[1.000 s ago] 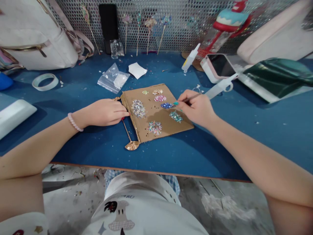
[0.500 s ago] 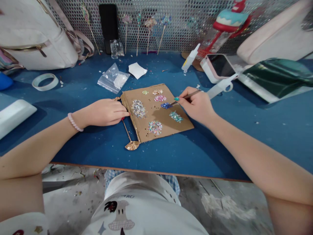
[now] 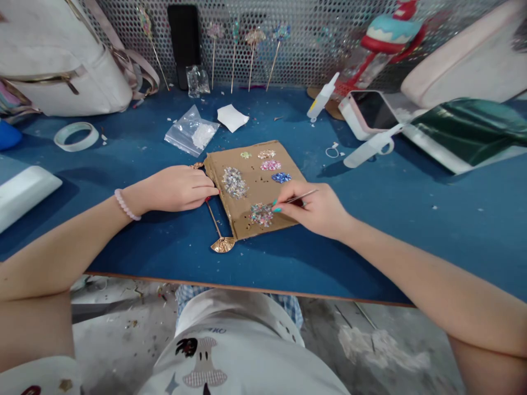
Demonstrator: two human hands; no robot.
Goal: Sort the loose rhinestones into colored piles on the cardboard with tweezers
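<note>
- The right hand (image 3: 317, 211) pinches a thin metal pick (image 3: 300, 197) between thumb and fingers, its tip down at the mixed-colour sequin pile (image 3: 261, 214) near the front edge of the cardboard sheet (image 3: 255, 189).
- The left hand (image 3: 177, 189) lies curled, fingers closed down over the gold hairpin (image 3: 218, 233) at the cardboard's left edge; the pin's fan-shaped end sticks out toward the near side of the table (image 3: 164, 247).
- The sequins look tiny, light and loose; a breath or a knock would likely scatter them, so they are best lifted one at a time on the pick's tip.
- The pick seems stiff and slim, and likely slippery; a hold well back from the tip, as now, gives control.
- The hairpin looks rigid but thin, and is best held by its stem.
- Other piles lie on the cardboard: a silver pile (image 3: 234, 182) at left, and a blue pile (image 3: 281, 178) and a pink pile (image 3: 270, 165) farther back, all close together.
- Open table lies to the right and on the near side of the cardboard; the near edge is not far from the fan end.
- Farther back stand a plastic bag (image 3: 190, 133), a glue bottle (image 3: 322, 99) and a phone (image 3: 370, 111), well apart from the hands.
</note>
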